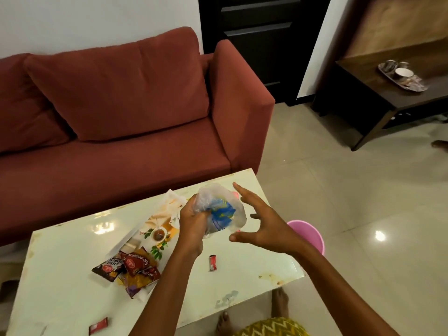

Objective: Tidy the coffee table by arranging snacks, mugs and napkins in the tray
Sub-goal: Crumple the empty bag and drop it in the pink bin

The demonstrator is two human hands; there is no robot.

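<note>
My left hand [191,223] is shut on a crumpled clear plastic bag [221,209] with blue and yellow print, held above the white coffee table [72,270]. My right hand [263,220] hovers open just right of the bag, fingers spread, not touching it. A flat tray [155,229] printed with a teacup and leaves lies on the table under my left hand. Several snack packets [132,266], red, brown and gold, are piled at the tray's near end. White napkins [173,202] lie at its far end.
A small red wrapper [212,262] lies on the table right of the tray, another [98,326] near the front left edge. A pink bucket [309,235] stands on the floor right of the table. A red sofa [121,112] is behind. My bare feet [280,303] show below.
</note>
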